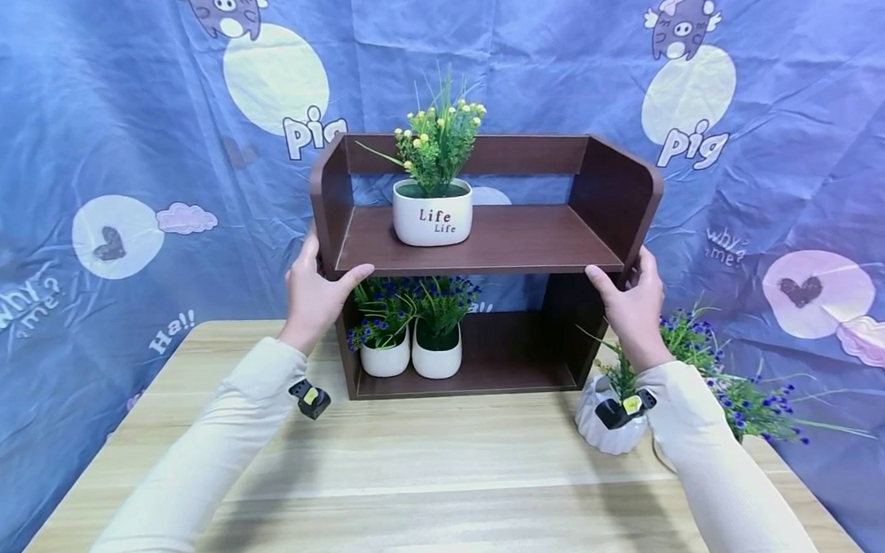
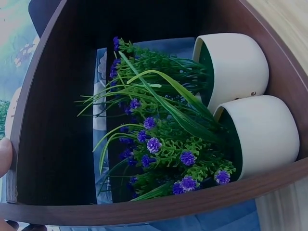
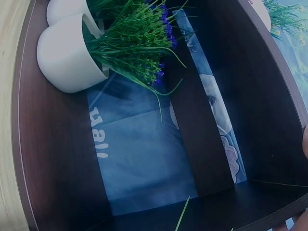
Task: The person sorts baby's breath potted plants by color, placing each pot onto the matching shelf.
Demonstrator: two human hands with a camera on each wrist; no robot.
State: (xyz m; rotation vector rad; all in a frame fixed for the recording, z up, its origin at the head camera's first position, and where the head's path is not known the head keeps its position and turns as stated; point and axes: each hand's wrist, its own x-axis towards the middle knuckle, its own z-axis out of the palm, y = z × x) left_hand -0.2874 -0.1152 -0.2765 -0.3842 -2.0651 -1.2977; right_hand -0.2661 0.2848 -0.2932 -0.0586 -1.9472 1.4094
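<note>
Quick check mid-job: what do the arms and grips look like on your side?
Plain off-white long sleeves: left sleeve and right sleeve, without visible print. By each cuff sits a small black boxy device with a yellow patch: left device, right device. Left grip and right grip are ungloved hands. I see no cables.

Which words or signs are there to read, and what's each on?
"Life Life": white pot on the upper shelf.
"pig", twice: blue cloth.
"why? me?", twice: same cloth.
"Ha!!": cloth, left; another, partly hidden, behind the shelf unit.
Too small to read: brown marks on a lower pot, yellow patches on the wrist devices.
</note>
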